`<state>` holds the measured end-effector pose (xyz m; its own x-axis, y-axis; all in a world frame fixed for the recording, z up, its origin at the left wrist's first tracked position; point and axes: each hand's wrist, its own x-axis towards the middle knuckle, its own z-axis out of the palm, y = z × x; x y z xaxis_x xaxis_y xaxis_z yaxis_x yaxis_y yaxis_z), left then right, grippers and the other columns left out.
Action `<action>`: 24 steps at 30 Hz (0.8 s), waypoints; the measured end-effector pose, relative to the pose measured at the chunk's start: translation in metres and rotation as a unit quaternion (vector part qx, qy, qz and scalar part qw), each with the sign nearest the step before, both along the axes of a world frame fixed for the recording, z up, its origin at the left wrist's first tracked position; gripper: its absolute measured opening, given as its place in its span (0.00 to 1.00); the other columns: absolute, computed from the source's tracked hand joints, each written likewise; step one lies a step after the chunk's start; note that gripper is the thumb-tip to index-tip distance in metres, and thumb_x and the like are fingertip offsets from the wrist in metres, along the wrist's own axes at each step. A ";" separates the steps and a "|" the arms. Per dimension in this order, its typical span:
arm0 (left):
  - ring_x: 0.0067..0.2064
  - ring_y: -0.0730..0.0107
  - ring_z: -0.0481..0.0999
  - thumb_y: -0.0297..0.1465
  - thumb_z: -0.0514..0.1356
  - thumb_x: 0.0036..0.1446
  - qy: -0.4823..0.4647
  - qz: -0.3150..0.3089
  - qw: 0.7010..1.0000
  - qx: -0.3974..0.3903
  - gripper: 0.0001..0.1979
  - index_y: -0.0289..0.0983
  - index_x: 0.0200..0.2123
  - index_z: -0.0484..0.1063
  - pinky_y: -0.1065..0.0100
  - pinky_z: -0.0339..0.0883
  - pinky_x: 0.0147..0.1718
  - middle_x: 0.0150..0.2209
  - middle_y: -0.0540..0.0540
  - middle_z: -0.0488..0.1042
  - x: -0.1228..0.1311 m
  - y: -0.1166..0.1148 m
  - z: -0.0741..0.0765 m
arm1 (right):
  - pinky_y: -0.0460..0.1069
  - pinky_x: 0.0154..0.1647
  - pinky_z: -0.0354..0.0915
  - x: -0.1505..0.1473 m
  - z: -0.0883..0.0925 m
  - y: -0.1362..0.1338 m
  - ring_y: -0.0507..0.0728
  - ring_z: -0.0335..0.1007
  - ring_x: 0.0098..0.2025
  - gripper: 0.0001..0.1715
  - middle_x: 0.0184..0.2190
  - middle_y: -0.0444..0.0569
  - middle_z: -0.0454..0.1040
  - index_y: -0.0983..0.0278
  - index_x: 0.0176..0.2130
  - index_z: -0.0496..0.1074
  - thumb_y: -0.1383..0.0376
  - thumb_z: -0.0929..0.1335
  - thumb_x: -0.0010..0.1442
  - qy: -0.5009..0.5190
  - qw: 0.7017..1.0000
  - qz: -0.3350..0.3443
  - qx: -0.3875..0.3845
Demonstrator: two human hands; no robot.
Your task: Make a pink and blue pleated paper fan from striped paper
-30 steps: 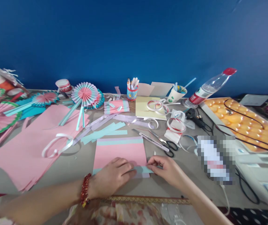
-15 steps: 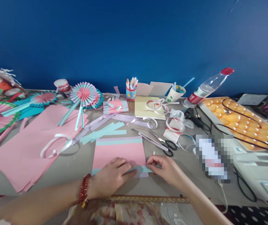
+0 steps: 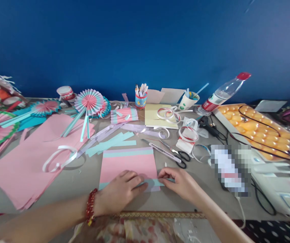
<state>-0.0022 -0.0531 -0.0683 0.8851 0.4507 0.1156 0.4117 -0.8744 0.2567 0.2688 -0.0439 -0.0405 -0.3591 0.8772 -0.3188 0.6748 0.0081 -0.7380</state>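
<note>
A pink paper sheet (image 3: 128, 164) with light-blue strips along its far and near edges lies on the grey table (image 3: 84, 175) in front of me. My left hand (image 3: 121, 191), with a red bead bracelet at the wrist, presses flat on the sheet's near edge, fingers together. My right hand (image 3: 179, 182) pinches the end of the near blue strip (image 3: 157, 182) at the sheet's right corner.
Scissors (image 3: 174, 153) lie just beyond the right hand. Tape rolls (image 3: 188, 134), loose paper strips (image 3: 111, 143), a stack of pink paper (image 3: 28, 162), folded paper fans (image 3: 89, 101), a pen cup (image 3: 140, 98), a plastic bottle (image 3: 220, 92) and cables (image 3: 261, 199) crowd the table.
Both hands stay on the sheet's near edge; only the view has shifted slightly.
</note>
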 end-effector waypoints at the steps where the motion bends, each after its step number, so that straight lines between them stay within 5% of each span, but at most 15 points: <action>1: 0.52 0.57 0.65 0.28 0.58 0.60 -0.001 0.001 1.000 0.001 0.24 0.36 0.60 0.62 0.56 0.60 0.52 0.58 0.40 0.65 0.000 0.000 0.000 | 0.45 0.35 0.62 0.000 0.001 0.000 0.54 0.73 0.34 0.06 0.31 0.41 0.78 0.60 0.33 0.74 0.66 0.66 0.57 -0.004 1.000 -0.001 0.008; 24: 0.52 0.57 0.65 0.27 0.54 0.64 0.007 0.001 1.000 0.009 0.21 0.37 0.60 0.63 0.57 0.61 0.52 0.56 0.40 0.67 0.001 0.000 0.004 | 0.47 0.36 0.63 -0.001 0.000 -0.008 0.56 0.74 0.37 0.06 0.33 0.45 0.77 0.59 0.34 0.70 0.66 0.64 0.59 -0.073 0.994 0.001 0.082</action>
<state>-0.0014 -0.0533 -0.0644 0.8862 0.4498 0.1111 0.4162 -0.8782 0.2357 0.2679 -0.0520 -0.0408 -0.3220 0.9208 -0.2200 0.7744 0.1225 -0.6207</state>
